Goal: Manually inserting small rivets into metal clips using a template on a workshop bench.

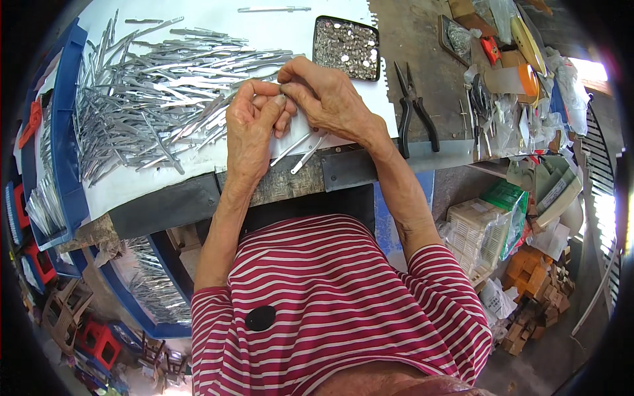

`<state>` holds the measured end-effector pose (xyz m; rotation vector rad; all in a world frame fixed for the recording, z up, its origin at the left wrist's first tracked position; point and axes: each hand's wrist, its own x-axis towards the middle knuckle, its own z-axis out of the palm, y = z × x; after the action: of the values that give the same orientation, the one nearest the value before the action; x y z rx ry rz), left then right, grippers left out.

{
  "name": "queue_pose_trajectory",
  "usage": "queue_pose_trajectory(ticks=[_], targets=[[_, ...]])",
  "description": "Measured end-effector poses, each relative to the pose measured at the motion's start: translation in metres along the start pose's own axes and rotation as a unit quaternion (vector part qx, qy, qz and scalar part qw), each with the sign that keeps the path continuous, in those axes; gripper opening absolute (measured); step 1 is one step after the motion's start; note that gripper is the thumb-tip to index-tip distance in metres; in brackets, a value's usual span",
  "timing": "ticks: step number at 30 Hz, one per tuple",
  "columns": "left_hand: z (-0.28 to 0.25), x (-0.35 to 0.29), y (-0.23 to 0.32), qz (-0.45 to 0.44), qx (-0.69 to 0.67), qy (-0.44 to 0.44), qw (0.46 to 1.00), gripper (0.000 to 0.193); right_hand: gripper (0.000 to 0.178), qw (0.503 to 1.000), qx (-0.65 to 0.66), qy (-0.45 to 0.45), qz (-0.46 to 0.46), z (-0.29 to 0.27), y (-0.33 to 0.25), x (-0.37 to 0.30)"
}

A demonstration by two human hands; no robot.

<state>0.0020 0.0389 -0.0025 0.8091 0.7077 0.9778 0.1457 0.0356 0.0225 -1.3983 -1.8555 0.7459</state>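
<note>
My left hand [249, 125] and my right hand [330, 99] meet above the near part of a white sheet [386, 109]. Both are closed, thumbs and fingertips pinched close together; whatever they hold is too small or hidden to make out. Just below the fingers, two thin silver metal strips [308, 156] with a hole at the end stick out toward the table's front edge. A large heap of similar flat metal pieces [158, 86] spreads to the left of my hands. Beyond my right hand stands a black tray [316, 33] of small shiny metal parts.
Black-handled pliers [416, 112] lie right of the sheet. Farther right are a container with an orange lid [508, 80], plastic bags and loose tools. A blue crate [71, 145] with metal pieces borders the left side; another blue crate [158, 327] stands below the table. One strip [274, 9] lies at the back.
</note>
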Motion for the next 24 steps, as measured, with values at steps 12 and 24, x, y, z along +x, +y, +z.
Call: queue_pose_trajectory(ticks=[12,24], targets=[[0.0017,-0.0005,0.0002,0.000,-0.003,0.005,1.000,0.006,0.013,1.000,0.003,0.002,-0.004,0.0009,0.0010,-0.0004],[0.0002,0.0000,-0.0002,0.005,0.013,-0.005,1.000,0.006,0.013,0.999,0.002,-0.022,0.027,-0.0027,-0.0040,-0.0004]])
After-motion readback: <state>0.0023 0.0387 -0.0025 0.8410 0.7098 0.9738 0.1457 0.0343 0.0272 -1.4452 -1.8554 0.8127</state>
